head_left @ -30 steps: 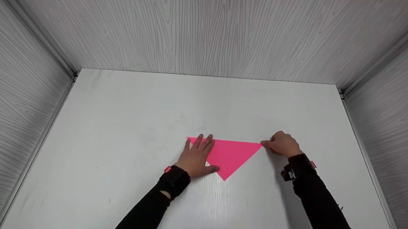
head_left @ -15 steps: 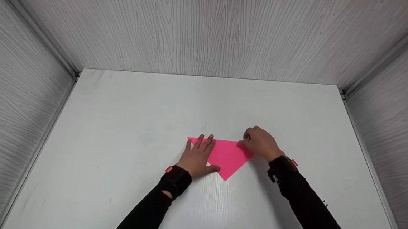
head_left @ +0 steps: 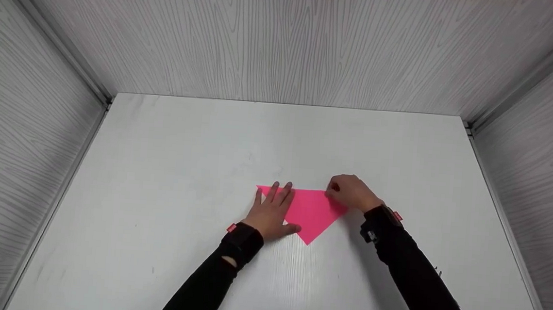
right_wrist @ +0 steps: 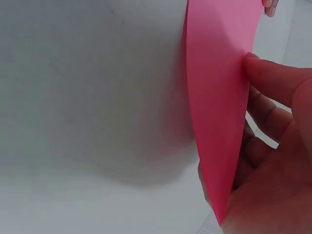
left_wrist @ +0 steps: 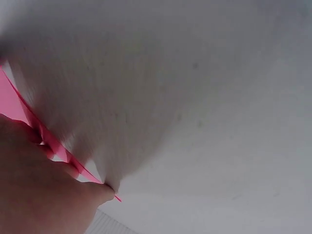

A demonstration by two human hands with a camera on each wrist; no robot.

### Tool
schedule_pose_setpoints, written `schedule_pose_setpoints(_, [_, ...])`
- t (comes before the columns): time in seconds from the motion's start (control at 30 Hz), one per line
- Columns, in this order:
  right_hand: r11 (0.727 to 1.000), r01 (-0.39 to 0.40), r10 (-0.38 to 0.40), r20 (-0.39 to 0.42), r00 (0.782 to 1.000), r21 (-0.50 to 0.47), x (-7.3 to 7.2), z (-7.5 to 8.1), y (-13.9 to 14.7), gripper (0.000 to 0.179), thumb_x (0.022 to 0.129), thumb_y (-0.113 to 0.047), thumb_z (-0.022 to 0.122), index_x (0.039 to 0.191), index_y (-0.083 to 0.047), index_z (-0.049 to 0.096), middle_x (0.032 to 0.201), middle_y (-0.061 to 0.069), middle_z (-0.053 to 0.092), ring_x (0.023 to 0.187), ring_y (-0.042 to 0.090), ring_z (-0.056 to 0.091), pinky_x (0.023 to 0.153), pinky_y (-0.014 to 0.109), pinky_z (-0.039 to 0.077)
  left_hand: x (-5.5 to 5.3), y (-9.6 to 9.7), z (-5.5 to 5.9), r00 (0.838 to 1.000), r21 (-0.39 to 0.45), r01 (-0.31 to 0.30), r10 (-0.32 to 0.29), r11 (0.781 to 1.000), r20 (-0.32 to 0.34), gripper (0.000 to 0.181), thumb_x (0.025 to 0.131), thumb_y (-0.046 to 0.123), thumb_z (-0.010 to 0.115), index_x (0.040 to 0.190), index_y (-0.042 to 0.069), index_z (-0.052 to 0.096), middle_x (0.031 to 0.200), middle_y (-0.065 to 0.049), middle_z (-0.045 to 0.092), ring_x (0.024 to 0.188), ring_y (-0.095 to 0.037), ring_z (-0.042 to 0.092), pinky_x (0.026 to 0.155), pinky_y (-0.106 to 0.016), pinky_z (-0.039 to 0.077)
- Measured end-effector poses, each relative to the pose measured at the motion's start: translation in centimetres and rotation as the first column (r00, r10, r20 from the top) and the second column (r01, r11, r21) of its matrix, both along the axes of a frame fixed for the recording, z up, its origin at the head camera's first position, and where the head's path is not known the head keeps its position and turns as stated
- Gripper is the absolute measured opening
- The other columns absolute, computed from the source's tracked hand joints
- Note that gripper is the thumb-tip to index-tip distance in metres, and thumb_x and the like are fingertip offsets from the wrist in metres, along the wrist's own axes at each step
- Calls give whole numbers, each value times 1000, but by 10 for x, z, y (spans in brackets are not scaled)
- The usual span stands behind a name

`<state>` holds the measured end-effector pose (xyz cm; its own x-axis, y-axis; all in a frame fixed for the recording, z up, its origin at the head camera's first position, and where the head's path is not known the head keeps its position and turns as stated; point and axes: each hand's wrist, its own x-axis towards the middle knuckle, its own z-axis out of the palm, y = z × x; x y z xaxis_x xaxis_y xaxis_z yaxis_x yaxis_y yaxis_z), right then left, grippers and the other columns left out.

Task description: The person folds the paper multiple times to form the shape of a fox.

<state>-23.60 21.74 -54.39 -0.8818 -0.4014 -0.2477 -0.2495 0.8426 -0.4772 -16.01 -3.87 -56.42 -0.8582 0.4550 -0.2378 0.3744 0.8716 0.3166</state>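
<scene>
A pink sheet of paper folded into a triangle (head_left: 313,216) lies on the white table, long edge away from me and a point toward me. My left hand (head_left: 272,217) rests on its left part with fingers spread; the left wrist view shows fingers along the paper's edge (left_wrist: 10,97). At the far edge, right of the middle, my right hand (head_left: 352,193) pinches the paper. In the right wrist view its thumb (right_wrist: 268,75) presses on the paper's edge while the other fingers are behind the sheet. The right corner (right_wrist: 219,207) shows against the palm there; the head view hides it.
The white tabletop (head_left: 183,168) spreads around the paper. A wood-grain panel (head_left: 289,39) rises at the back, with similar panels at the left (head_left: 21,122) and right (head_left: 539,159) sides. Black wrist straps (head_left: 242,244) sit over dark sleeves.
My right hand has gone from the paper's right corner leftward along the far edge, and has turned slightly since half a second ago. The left hand has stayed spread on the paper.
</scene>
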Motion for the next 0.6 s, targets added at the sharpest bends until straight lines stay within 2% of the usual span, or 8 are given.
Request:
schedule_pose_setpoints(0.13, [999, 1, -1, 13, 1000, -45, 3, 5, 4, 17, 102, -14, 64, 106, -2, 75, 102, 14, 75, 94, 25, 65, 88, 41, 54, -2, 0, 5, 999, 68, -41, 40, 997, 24, 84, 104, 60, 53, 169, 15, 24, 178, -5, 23, 166, -37, 17, 130, -71, 14])
schedule_pose_setpoints(0.2, [998, 4, -3, 11, 1000, -68, 4, 11, 6, 16, 102, -16, 66, 106, -4, 74, 101, 13, 74, 93, 24, 63, 86, 39, 53, -4, 3, 8, 998, 69, -60, 62, 996, -18, 81, 104, 57, 54, 169, 15, 26, 176, -7, 28, 165, -38, 21, 129, -72, 15])
schedule_pose_setpoints(0.3, [995, 11, -11, -9, 1000, -95, 6, 23, 10, 13, 102, -17, 68, 106, -6, 74, 100, 11, 73, 92, 23, 62, 85, 37, 51, -9, 8, 16, 989, 58, -63, 70, 996, -129, 78, 103, 48, 62, 166, 12, 33, 171, -10, 39, 161, -38, 31, 128, -72, 20])
schedule_pose_setpoints(0.43, [992, 14, -23, -77, 997, -122, 12, 40, 14, 13, 101, -15, 70, 109, -6, 74, 102, 10, 73, 93, 24, 64, 87, 39, 54, -14, 10, 37, 961, 78, -47, 66, 996, -268, 64, 103, 35, 67, 159, 9, 46, 157, -12, 56, 150, -33, 49, 127, -69, 28])
schedule_pose_setpoints(0.6, [990, -32, 1, -217, 976, -140, 23, 58, 16, 13, 98, -12, 73, 109, -5, 74, 103, 11, 74, 93, 25, 67, 88, 42, 58, -19, 6, 57, 920, 144, -16, 71, 989, -386, 49, 103, 27, 68, 148, 10, 60, 134, -10, 72, 130, -27, 66, 122, -56, 42])
